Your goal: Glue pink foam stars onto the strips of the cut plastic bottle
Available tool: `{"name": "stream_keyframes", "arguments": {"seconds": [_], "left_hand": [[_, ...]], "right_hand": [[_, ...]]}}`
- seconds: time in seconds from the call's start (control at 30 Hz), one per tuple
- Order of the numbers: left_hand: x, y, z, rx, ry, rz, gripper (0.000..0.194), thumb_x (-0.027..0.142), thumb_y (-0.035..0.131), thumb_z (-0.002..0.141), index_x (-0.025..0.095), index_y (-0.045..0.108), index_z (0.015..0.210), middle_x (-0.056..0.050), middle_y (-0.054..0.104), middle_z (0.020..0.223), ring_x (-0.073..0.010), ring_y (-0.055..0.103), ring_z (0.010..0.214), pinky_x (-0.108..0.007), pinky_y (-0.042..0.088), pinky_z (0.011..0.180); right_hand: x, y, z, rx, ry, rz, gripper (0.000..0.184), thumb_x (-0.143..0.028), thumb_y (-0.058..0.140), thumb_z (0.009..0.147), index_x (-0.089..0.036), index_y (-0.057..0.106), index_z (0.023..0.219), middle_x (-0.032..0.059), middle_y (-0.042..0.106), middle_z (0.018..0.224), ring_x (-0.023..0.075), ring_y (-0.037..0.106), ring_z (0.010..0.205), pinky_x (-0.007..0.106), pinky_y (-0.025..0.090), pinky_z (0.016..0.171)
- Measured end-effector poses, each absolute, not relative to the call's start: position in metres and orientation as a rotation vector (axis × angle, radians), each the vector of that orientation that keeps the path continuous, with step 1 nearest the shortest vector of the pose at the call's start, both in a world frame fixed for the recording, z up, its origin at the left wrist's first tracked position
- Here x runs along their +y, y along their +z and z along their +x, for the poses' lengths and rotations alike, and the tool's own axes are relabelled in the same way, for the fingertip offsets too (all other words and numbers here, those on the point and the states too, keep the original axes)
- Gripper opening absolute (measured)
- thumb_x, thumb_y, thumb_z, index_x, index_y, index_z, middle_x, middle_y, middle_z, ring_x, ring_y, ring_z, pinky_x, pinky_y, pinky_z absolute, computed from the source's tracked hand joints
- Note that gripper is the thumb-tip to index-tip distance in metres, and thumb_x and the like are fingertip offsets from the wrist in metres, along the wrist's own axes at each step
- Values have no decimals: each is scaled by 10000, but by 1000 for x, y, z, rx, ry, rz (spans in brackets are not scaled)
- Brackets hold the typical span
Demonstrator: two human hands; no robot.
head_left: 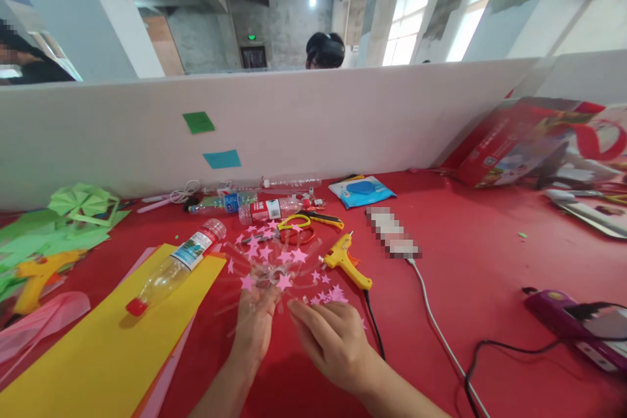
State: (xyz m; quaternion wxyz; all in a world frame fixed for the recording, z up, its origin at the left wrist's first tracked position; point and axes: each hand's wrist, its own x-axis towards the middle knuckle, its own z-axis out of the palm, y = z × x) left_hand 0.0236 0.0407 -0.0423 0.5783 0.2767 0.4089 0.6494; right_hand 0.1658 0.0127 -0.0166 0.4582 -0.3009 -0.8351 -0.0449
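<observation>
In the middle, my left hand [255, 323] grips a clear plastic bottle piece [274, 274] cut into thin spreading strips, with pink stars at many strip ends. My right hand [336, 339] is beside it, fingers curled and pinched close to the strips. Whatever its fingertips hold, if anything, is too small to make out. Loose pink stars [336, 292] lie in a small pile behind my right knuckles. A yellow glue gun [345, 262] rests just beyond that pile. Scissors [295, 222] with yellow and red handles lie behind the strips, partly hidden by them.
A bottle [169, 274] lies on yellow paper [88, 346] at left, near green paper [29, 235] and another glue gun [36, 281]. More bottles [267, 210], a utility knife [326, 219] and blue wipes [361, 191] lie behind. Right: a white cable [434, 313] and purple power strip [563, 320].
</observation>
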Motion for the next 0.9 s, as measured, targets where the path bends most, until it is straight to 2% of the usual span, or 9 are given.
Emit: {"name": "stream_keyframes", "arguments": {"seconds": [0.17,0.3,0.4,0.57,0.7,0.77,0.9], "left_hand": [[43,-50,17,856,1503,624,331,182,753,654,201,587,940,-28,712,955,-194,686,892,-330,522,826],[44,-50,14,861,1517,561,256,165,775,613,173,631,825,-26,715,889,-196,689,882,-331,524,854],[45,-51,11,843,1531,530,210,156,794,573,168,642,719,4,701,797,-200,691,872,-337,525,870],[46,-55,5,806,1554,505,252,177,828,521,199,669,715,15,700,755,-196,686,815,-359,547,848],[46,-49,6,843,1537,412,250,195,851,491,192,661,655,23,696,697,-163,689,735,-295,562,768],[46,-45,7,855,1517,392,250,191,853,488,174,656,640,11,713,721,-165,697,729,-279,561,741],[47,-41,8,815,1461,443,222,205,832,542,160,681,699,-26,739,791,-176,702,763,-281,559,739]], "right_hand": [[10,-12,171,-1979,-54,-673,152,-98,446,887,-165,548,978,-7,603,558,113,490,414,254,354,429],[22,-12,180,-1713,153,-864,138,-106,479,867,-200,559,926,-34,575,574,85,478,426,204,380,433],[36,-12,186,-1488,303,-1033,114,-133,488,862,-209,569,886,-23,582,655,98,533,518,194,430,484],[49,-11,188,-1473,400,-1032,187,-97,456,814,-206,598,868,32,573,849,146,573,730,233,471,589],[48,-14,184,-1625,437,-983,268,-57,444,767,-204,617,910,39,576,875,144,556,701,257,472,609],[49,-17,184,-1577,418,-1037,240,-74,452,779,-200,609,910,43,569,892,145,552,696,262,470,604],[56,-22,188,-1526,371,-1160,107,-180,522,816,-197,618,859,65,591,936,211,568,886,354,477,769]]}}
